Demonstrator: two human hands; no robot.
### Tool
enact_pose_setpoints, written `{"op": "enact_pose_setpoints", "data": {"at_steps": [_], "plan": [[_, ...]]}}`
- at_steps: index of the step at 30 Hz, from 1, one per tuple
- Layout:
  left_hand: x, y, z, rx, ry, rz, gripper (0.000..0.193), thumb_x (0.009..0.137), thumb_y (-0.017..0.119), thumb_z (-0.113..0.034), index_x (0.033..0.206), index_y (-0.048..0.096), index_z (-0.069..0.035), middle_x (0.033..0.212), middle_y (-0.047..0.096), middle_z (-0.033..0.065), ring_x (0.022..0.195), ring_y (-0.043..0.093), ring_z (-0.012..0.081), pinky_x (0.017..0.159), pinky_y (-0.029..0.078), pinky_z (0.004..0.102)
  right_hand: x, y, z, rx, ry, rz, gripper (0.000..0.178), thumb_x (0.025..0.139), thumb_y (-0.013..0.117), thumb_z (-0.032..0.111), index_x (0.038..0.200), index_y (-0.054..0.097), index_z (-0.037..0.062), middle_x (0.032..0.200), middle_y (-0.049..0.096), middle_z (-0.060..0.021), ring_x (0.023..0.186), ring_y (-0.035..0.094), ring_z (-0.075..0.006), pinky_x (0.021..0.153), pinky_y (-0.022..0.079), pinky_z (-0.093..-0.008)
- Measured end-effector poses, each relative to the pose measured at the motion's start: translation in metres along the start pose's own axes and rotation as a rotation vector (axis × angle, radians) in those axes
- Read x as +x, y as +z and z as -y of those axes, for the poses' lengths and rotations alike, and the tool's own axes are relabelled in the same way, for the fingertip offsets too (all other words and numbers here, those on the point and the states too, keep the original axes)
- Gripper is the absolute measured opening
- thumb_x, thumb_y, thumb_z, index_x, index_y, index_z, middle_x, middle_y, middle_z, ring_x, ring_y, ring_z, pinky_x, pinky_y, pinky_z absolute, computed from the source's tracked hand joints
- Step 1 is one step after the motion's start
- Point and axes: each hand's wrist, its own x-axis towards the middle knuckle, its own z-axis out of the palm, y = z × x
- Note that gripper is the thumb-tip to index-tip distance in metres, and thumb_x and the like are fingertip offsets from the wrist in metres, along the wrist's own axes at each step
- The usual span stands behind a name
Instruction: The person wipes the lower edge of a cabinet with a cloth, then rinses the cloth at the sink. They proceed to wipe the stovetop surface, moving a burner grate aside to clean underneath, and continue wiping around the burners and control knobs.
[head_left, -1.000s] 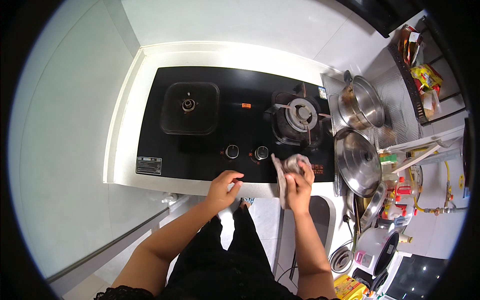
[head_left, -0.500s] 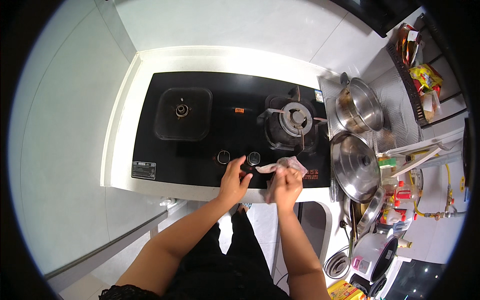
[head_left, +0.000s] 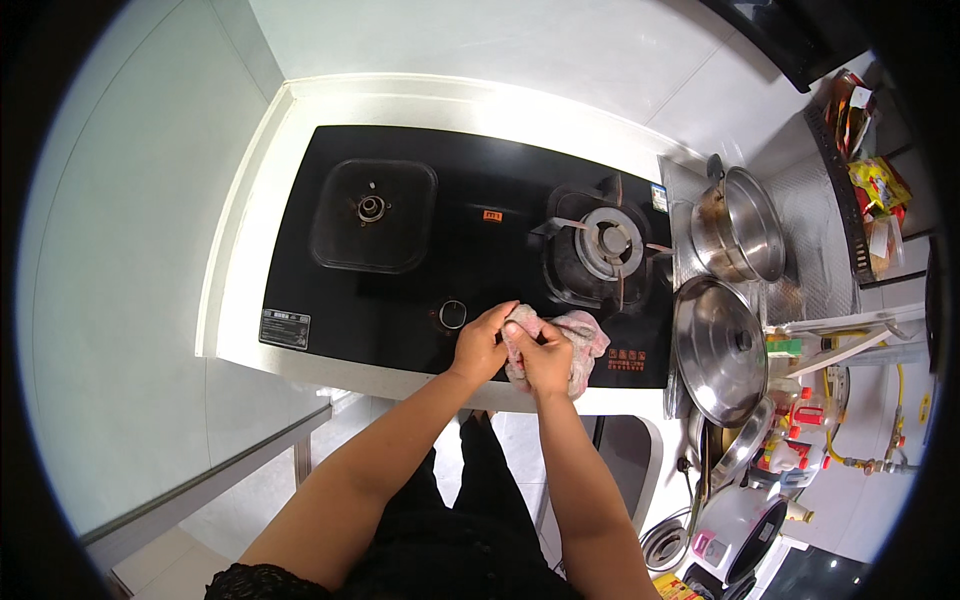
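Observation:
A crumpled pink-and-white cloth [head_left: 588, 340] is bunched over the front edge of the black glass cooktop [head_left: 480, 270]. My right hand [head_left: 545, 362] is closed on it, thumb pressing on top. Against the cloth's left side, my left hand [head_left: 480, 347] has its fingers curled in, fingertips at the cloth's upper edge. The right-hand control knob is hidden under the cloth and fingers. Just left of my hands, the other knob [head_left: 452, 314] shows uncovered.
The right burner [head_left: 612, 241] carries its pan support; the left burner [head_left: 371, 208] is without one. Right of the cooktop stand a steel pot [head_left: 745, 225] and a domed lid [head_left: 722, 350]. Beyond are several bottles [head_left: 800, 410] and a white rice cooker [head_left: 735, 530].
My right hand has moved left with the cloth onto the right-hand knob. My left hand has come up against the cloth. The view has shifted slightly.

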Motion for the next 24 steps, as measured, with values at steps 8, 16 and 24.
{"op": "enact_pose_setpoints", "data": {"at_steps": [8, 16, 24], "plan": [[0.001, 0.005, 0.0, -0.074, -0.093, 0.021, 0.056, 0.074, 0.064, 0.002, 0.128, 0.057, -0.01, 0.109, 0.067, 0.0171, 0.08, 0.068, 0.0295, 0.071, 0.055, 0.0342, 0.015, 0.001, -0.009, -0.343, 0.012, -0.12, 0.023, 0.08, 0.079, 0.02, 0.087, 0.07, 0.0005, 0.07, 0.065, -0.0025, 0.059, 0.057, -0.0072, 0.048, 0.044, -0.0204], [0.002, 0.005, 0.003, -0.114, -0.068, -0.001, 0.055, 0.072, 0.064, 0.006, 0.125, 0.059, -0.009, 0.106, 0.068, 0.0162, 0.08, 0.068, 0.028, 0.071, 0.055, 0.0334, 0.019, 0.004, -0.012, -0.375, 0.022, -0.119, 0.02, 0.082, 0.078, 0.016, 0.088, 0.065, 0.0018, 0.078, 0.064, -0.0006, 0.064, 0.058, -0.0066, 0.052, 0.048, -0.0185], [0.002, 0.004, -0.001, -0.052, -0.031, -0.048, 0.055, 0.074, 0.064, 0.008, 0.126, 0.059, -0.007, 0.076, 0.067, 0.0105, 0.062, 0.064, 0.0133, 0.059, 0.051, 0.0274, 0.013, -0.002, -0.001, -0.239, 0.041, -0.045, 0.021, 0.084, 0.077, 0.019, 0.08, 0.063, 0.0029, 0.067, 0.059, 0.0014, 0.054, 0.053, -0.006, 0.047, 0.044, -0.0196]]}}
